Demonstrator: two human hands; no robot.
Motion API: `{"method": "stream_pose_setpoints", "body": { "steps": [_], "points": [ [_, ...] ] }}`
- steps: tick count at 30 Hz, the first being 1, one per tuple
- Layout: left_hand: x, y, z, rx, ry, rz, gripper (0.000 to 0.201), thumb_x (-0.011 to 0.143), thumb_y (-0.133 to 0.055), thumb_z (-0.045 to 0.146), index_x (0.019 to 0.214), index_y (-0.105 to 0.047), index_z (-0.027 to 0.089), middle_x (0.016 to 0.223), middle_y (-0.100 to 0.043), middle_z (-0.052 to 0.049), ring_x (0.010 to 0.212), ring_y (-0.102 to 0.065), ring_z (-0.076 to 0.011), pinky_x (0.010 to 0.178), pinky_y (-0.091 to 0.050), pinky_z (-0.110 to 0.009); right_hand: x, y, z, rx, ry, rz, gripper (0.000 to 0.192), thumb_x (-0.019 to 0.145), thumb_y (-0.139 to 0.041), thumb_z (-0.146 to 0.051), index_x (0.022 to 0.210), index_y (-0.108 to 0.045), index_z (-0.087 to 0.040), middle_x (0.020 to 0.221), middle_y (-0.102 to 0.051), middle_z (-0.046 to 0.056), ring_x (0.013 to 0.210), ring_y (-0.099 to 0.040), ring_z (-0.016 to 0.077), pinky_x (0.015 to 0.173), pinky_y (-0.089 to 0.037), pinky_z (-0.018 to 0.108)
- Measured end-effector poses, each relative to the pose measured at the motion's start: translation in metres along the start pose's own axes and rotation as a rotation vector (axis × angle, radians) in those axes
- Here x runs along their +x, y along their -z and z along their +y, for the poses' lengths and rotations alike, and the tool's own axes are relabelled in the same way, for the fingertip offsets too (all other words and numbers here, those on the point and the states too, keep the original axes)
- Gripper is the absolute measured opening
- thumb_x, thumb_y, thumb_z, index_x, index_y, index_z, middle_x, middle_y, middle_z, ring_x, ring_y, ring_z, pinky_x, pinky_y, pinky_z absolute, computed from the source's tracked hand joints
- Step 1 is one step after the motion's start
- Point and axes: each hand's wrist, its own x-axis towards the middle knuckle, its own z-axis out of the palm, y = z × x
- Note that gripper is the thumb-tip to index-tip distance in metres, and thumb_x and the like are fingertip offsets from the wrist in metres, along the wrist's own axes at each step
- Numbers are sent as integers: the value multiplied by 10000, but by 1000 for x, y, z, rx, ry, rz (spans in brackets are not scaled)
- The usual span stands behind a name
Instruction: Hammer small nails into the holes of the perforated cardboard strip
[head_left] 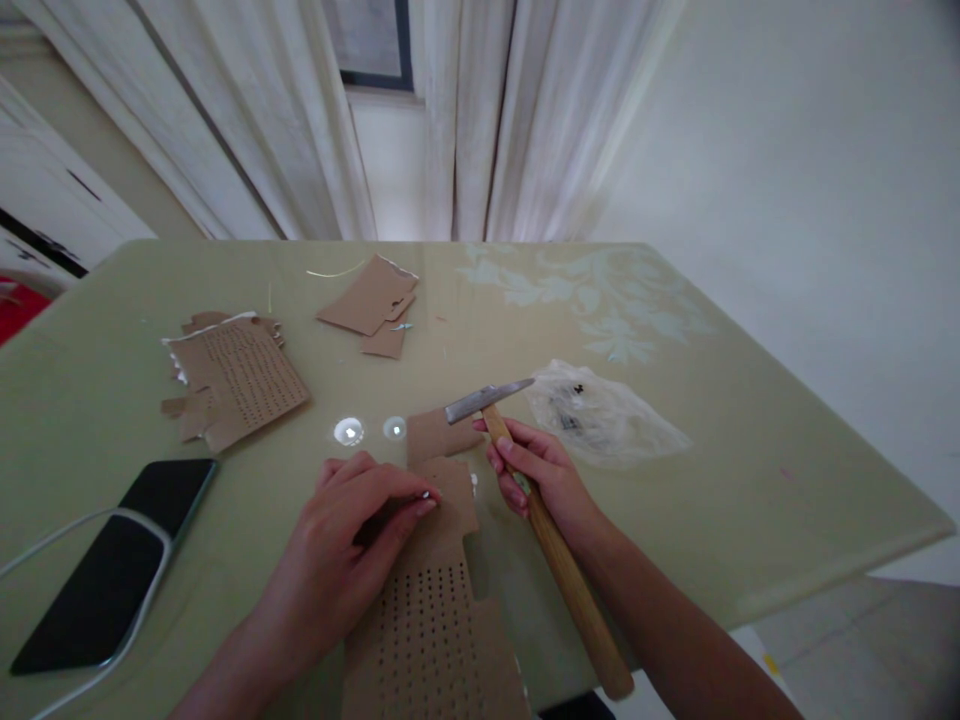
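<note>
I see my left hand (pixel 352 530) pinching perhaps a nail on the half-punched card (pixel 435 610) near the table's (pixel 675 520) front edge, right hand (pixel 536 475) gripping the hammer (pixel 555 550)

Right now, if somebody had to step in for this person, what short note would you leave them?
Left hand: pinching something small, too small to identify, upright against the punched cardboard sheet in front of you.
Right hand: gripping the wooden-handled hammer high up near its head, which hovers just above the sheet.
Done: the sheet already has rows of small holes.
Left: the sheet's top part has no holes yet.
Nearby: another perforated cardboard piece far left, phone at the left edge, plastic bag to the right.
</note>
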Motion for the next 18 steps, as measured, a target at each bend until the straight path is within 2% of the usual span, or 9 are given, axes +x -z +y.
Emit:
{"method": "stream_pose_setpoints", "body": {
  "steps": [5,12,18],
  "points": [
    [-1,0,-1,4,6,-7,136,1083,-646,285,1056,-779,295,857,-773,24,758,-630,-189,763,-419,-374,1,2,2,8,9,-8,329,951,-824,-416,1185,-814,-184,798,-622,-40,419,-467,36,368,-357,182],
    [2,2,4,-9,-30,15,120,1057,-673,227,1039,-769,297,872,-788,61,742,-632,-167,771,-409,-354,-1,1,3,-4,-1,-21,343,954,-821,-429,1198,-809,-188,797,-619,-45,421,-462,39,368,-353,187],
    [-1,-3,1,-29,-25,18,109,1068,-680,237,1062,-765,305,923,-804,59,820,-655,-177,816,-417,-363,1,3,1,-44,17,-30,353,978,-807,-468,1184,-792,-183,799,-597,-48,426,-452,36,370,-348,184]
  ]
}}
